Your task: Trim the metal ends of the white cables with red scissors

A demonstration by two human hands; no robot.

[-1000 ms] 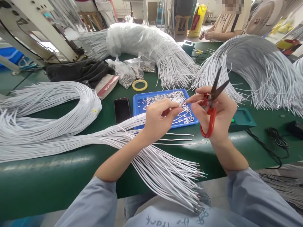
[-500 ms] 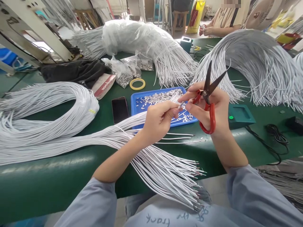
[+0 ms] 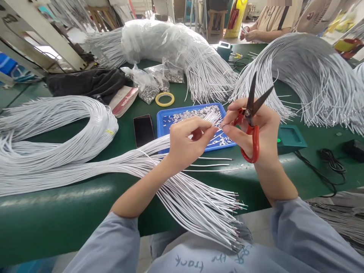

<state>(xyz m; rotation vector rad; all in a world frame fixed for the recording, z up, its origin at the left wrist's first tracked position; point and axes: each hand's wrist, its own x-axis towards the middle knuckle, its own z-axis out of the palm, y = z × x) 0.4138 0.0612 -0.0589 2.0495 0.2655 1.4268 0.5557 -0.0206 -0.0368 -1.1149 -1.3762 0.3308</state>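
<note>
My left hand (image 3: 189,142) is closed in a pinch over the blue tray (image 3: 159,131), on what looks like the thin end of a white cable. My right hand (image 3: 265,131) has a pair of red-handled scissors (image 3: 249,113) hooked on its fingers, blades apart and pointing up. Its thumb and forefinger also pinch close to the left fingertips; the tiny thing there is too small to make out. Small silver metal pieces (image 3: 182,116) lie in the tray with several white cable ends. Below my left forearm, a loose bundle of white cables (image 3: 199,204) fans towards me.
A coiled cable bundle (image 3: 96,129) lies left, and larger ones (image 3: 309,68) stand behind. A phone (image 3: 143,131), yellow tape roll (image 3: 165,99), bags of metal pieces (image 3: 149,91) and a green device (image 3: 292,135) surround the tray. Across the table sits a person (image 3: 273,24).
My left hand has shifted slightly left, its fingers less curled. My right hand has moved a little right with the scissors, its thumb and forefinger now closer together.
</note>
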